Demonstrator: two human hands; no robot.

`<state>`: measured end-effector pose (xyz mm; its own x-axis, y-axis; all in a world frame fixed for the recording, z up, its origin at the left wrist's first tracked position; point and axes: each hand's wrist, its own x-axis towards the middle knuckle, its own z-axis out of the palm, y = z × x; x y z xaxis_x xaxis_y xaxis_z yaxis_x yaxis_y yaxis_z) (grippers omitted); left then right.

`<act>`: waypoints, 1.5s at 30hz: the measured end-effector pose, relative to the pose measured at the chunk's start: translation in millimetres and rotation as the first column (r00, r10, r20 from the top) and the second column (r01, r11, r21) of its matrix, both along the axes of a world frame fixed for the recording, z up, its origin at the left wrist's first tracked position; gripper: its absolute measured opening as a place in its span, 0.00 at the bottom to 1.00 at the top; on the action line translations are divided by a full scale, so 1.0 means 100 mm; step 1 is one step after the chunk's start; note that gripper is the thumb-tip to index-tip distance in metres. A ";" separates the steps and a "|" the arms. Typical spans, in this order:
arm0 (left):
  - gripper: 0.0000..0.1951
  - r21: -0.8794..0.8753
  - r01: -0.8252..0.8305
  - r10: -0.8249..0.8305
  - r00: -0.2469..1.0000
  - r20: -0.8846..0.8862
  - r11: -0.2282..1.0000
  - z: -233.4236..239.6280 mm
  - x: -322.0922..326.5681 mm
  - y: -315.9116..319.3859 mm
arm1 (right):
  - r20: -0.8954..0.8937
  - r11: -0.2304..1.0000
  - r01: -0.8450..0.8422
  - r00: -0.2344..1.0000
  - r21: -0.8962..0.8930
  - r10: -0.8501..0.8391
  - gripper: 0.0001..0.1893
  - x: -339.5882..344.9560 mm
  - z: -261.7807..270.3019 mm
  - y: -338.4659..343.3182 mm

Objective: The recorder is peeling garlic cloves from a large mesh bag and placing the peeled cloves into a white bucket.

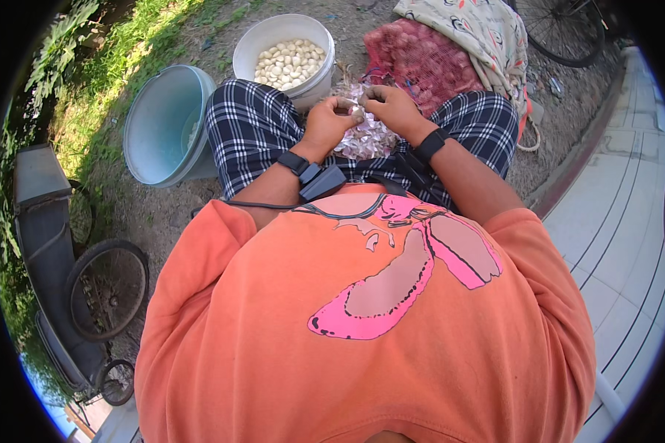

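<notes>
My left hand (329, 123) pinches a small pale garlic bulb (357, 112) between thumb and fingers. Close beside it, the fingertips of my right hand (394, 108) are bent together at the bulb's right side. Whether they grip its skin is too small to tell. Below both hands lies a heap of pinkish-white papery garlic skins (368, 138) between my knees. Beyond my left knee stands a white plastic bucket (245, 55) holding many peeled cream-coloured garlic bulbs (289, 63). A red mesh sack (421, 61) of unpeeled purplish garlic lies past my right hand.
A light-blue bucket (160, 124) with some liquid in it leans beside my left knee. A patterned cloth (487, 39) partly covers the mesh sack. A bicycle wheel (559, 27) is at far right, a wheeled cart (50, 243) at left. A tiled ledge (615, 221) runs along the right.
</notes>
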<state>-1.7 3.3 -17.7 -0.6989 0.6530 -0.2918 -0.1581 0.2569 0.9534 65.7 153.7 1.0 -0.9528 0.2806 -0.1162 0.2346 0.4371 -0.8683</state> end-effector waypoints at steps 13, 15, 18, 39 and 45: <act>0.15 -0.102 0.058 -0.072 0.988 -0.136 0.993 0.03 0.01 0.00 | -0.051 0.992 -0.056 0.997 0.111 0.062 0.12 0.01 0.02 -0.03; 0.15 -0.084 0.065 -0.076 0.987 -0.141 0.994 0.00 0.01 0.00 | -0.081 0.983 -0.018 0.996 0.185 0.034 0.11 0.00 0.02 -0.04; 0.15 0.001 0.061 -0.060 0.993 -0.101 0.998 -0.01 0.01 0.01 | -0.029 0.969 0.040 0.999 0.242 -0.034 0.11 -0.01 0.00 0.02; 0.15 0.114 -0.114 0.108 0.992 0.059 0.987 0.04 0.00 0.03 | 0.128 0.980 0.007 0.992 -0.199 0.019 0.16 -0.03 -0.04 -0.04; 0.15 0.162 -0.183 0.153 0.972 0.179 0.970 0.04 0.00 0.02 | 0.149 0.960 0.036 0.989 -0.278 0.006 0.16 -0.01 0.06 -0.08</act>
<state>-1.6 5.0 -13.6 -0.7552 0.5818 -0.3020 -0.3421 0.0432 0.9387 64.3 146.0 6.5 -0.9150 0.2310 -0.3307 0.3738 0.1771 -0.9104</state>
